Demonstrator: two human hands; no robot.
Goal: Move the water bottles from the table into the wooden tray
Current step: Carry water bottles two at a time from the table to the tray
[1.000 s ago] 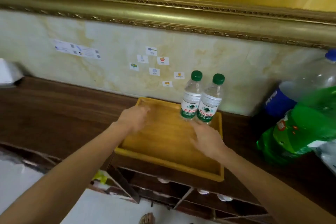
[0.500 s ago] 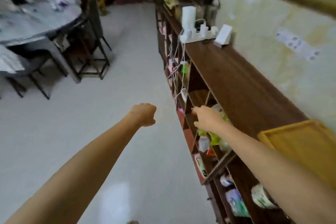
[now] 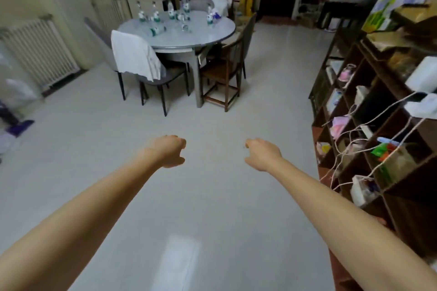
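Swung round from the shelf wall since half a second ago, the view is now pointed across the room, and the wooden tray has been lost from sight. Both arms are held out over a pale, glossy floor with a soft light patch reflected in it. The left hand and right hand are kept loosely curled with nothing gripped in either. The water bottles, clear with green labels, are left on the round grey table far across the room; most are stood upright, one looks laid on its side. A white cloth is draped over a dark chair, with a wooden chair just beside the table. Dark wooden cubby shelving, strung with white cables, is lined along the right, and a ribbed white radiator is seen on the left.
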